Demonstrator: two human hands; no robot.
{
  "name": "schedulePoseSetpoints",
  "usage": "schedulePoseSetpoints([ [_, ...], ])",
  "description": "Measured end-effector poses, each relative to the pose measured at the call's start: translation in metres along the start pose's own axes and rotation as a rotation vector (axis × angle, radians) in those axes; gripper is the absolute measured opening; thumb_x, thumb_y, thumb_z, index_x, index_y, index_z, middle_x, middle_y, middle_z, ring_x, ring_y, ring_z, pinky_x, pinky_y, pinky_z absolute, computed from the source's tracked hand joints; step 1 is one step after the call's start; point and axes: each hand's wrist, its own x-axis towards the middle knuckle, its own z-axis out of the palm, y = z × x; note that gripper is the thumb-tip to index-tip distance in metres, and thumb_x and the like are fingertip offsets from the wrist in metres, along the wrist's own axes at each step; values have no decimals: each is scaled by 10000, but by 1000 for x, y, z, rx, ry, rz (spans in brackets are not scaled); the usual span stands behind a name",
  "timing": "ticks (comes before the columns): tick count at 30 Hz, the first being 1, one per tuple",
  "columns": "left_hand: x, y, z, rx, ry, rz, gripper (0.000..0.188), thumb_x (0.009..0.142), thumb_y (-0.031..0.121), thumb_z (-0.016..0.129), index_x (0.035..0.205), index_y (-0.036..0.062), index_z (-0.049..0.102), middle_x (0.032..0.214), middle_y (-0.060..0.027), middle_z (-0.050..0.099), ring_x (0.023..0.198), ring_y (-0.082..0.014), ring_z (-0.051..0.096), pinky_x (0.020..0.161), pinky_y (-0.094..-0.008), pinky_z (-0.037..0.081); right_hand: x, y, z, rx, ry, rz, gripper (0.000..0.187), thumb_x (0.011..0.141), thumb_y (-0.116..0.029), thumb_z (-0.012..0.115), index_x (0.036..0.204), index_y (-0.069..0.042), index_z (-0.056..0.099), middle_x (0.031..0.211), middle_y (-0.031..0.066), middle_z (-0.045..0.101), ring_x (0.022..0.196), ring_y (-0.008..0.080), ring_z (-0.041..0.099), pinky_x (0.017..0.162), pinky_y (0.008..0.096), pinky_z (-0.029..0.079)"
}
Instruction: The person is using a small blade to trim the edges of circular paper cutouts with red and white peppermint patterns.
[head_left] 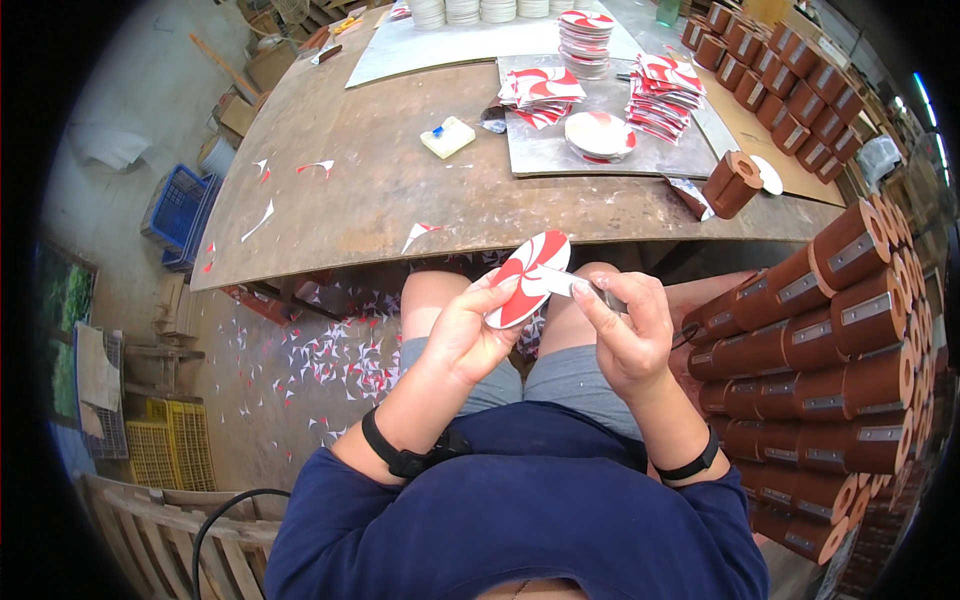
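Over my lap, my left hand grips a round disc with a red and white swirl on its face, thumb on top. The disc is tilted, its far edge close to the table's front edge. My right hand is closed round a knife with a flat metal blade. That blade reaches across the right side of the disc; I cannot tell whether it touches the face. On the table lie stacked square swirl sheets, a second such stack and a pile of round discs.
The wooden table carries paper offcuts and a pale block. Brown cylinders are stacked high close on my right; more brown pieces stand at the back right. Offcuts litter the floor by crates.
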Motion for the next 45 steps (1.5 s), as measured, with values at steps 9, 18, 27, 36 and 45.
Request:
schedulePoseSetpoints([
  [9,-1,0,7,-16,58,32,375,784,-24,446,1145,-62,354,1034,-170,513,879,-193,570,689,-234,511,1,-3,-3,-5,-3,38,326,538,13,588,859,-28,625,823,94,529,689,226,507,561,291,425],
  [18,-3,1,0,-6,-32,-2,388,773,-24,458,1148,-56,363,1126,-164,471,1010,-215,504,858,-301,439,0,1,-3,-16,9,63,350,512,8,591,857,-38,630,840,86,530,693,220,507,565,286,427],
  [27,-4,1,0,-15,-54,-15,414,772,-21,466,1167,-54,346,1138,-163,463,1019,-217,499,868,-303,433,1,-5,-5,-3,-3,62,352,518,17,592,865,-30,627,835,89,534,692,219,507,562,281,430],
  [36,-4,1,2,12,-29,-5,405,771,-20,477,1157,-54,359,1136,-163,466,1018,-216,500,871,-302,430,2,-6,-6,29,3,28,339,531,34,592,863,-24,626,829,90,531,680,221,508,552,274,421],
  [45,-4,0,2,31,-42,14,416,778,-20,470,1172,-51,341,1151,-162,454,1034,-219,489,876,-309,426,2,-10,-8,59,18,61,326,537,40,593,856,-17,627,821,93,538,687,219,511,562,266,417],
])
